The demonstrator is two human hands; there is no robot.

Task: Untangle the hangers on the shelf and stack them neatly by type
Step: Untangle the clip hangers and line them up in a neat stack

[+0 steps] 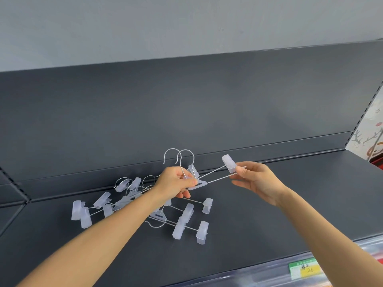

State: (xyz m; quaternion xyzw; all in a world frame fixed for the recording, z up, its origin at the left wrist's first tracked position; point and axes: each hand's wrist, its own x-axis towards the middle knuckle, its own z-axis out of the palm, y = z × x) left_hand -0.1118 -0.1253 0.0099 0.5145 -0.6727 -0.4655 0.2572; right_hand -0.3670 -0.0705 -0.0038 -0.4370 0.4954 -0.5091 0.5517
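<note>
While hands (176, 182) (258, 180) pinch them, hangers (200, 184) span between.

A tangled pile of translucent plastic-clip wire hangers (124, 201) lies left of centre on the dark grey metal shelf (269, 204), before its back panel (186, 110), with two held hangers (215, 179) above it, between the left hand (176, 183) and the right hand (257, 181), and a green-and-yellow price label (304, 270) at the shelf's front edge, far right.

A person's left hand (176, 181) grips a pair of wire clip hangers (200, 184) at the base of their hooks, while the right hand (257, 181) pinches the rods' far ends just beside a frosted clip (228, 163). Beneath the left hand and forearm, a tangled heap of hangers (183, 222) lies on a dark shelf (290, 204).
</note>
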